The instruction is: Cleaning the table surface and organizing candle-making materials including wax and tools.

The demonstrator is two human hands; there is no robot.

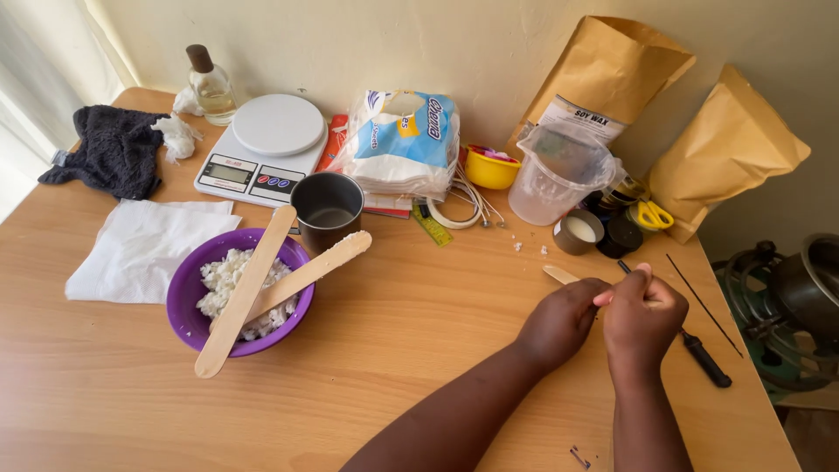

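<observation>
My left hand and my right hand meet over the right part of the wooden table. Together they grip a small wooden stick whose pale end pokes out to the upper left. The right hand's fingers also pinch something thin at the top; what it is cannot be told. A black-handled tool lies on the table just right of my right hand, its thin shaft running under the hands.
A purple bowl of white wax flakes carries two flat wooden sticks. Behind stand a dark metal cup, a white kitchen scale, a tissue pack, a plastic jug, small tins and two brown paper bags.
</observation>
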